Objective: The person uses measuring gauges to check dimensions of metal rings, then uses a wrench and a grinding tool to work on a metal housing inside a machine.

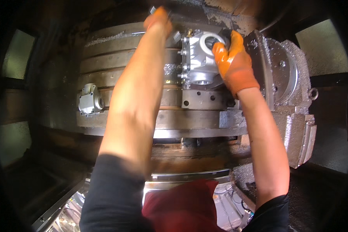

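Note:
A silver cast-metal housing [199,54] is set up on the machine table, its flat left face against a plate with several bolts. My right hand [236,63], in an orange glove, grips the housing beside its round upper opening, thumb at the bore's edge; the other fingers are partly hidden. At the far side of the table my left hand [158,22], also gloved in orange, is closed and blurred. Grey bits of something show around it, too indistinct to name. A smaller silver casting [89,100] sits alone on the table's left end.
The slotted machine table [170,119] is strewn with metal chips. A drilled steel block [205,99] lies below the housing. At the right stands a heavy round-faced fixture [284,69] with an eye bolt [313,93]. Dark enclosure walls with windows [18,54] surround everything.

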Available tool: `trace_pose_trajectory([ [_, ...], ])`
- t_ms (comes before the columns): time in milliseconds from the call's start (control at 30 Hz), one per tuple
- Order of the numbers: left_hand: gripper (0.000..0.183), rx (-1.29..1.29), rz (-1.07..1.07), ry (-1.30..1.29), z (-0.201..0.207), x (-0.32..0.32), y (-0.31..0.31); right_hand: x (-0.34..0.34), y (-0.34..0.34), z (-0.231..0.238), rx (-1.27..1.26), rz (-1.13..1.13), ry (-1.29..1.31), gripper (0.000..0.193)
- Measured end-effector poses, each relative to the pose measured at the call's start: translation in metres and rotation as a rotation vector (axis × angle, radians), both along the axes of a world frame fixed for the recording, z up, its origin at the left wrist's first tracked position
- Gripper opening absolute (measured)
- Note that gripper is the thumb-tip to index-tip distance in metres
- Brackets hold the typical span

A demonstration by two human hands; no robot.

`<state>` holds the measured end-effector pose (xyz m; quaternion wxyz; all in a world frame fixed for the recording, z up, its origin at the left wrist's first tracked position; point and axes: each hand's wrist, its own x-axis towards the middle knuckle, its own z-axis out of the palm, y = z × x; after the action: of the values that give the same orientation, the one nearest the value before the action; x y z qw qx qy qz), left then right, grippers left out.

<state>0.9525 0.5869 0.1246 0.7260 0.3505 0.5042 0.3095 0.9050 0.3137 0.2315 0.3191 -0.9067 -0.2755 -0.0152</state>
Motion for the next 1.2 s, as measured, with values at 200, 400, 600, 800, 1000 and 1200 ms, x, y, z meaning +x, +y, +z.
trace_pose_trajectory([
  [200,0.021,0.018,-0.054,-0.155,-0.133,-0.09,0.003,0.002,-0.001,-0.015,0.068,0.099,-0.139,0.064],
  [400,0.026,0.368,-0.337,-0.732,0.027,-0.086,-0.041,-0.003,-0.003,-0.008,0.075,0.009,-0.116,0.063],
  [600,0.029,0.612,-0.316,-0.55,0.03,-0.068,-0.055,-0.003,0.001,-0.009,0.093,0.042,-0.137,0.059],
  [800,0.031,0.503,-0.367,-0.635,0.028,-0.081,-0.076,-0.006,0.002,-0.004,0.122,0.04,-0.08,0.057],
  [1000,0.032,0.795,-0.272,-0.492,0.022,-0.103,-0.098,-0.002,-0.001,-0.009,0.147,0.041,-0.106,0.056],
  [1200,0.023,0.179,-0.104,-0.823,-0.027,-0.071,-0.065,-0.003,-0.002,-0.01,0.181,0.081,-0.084,0.054],
])
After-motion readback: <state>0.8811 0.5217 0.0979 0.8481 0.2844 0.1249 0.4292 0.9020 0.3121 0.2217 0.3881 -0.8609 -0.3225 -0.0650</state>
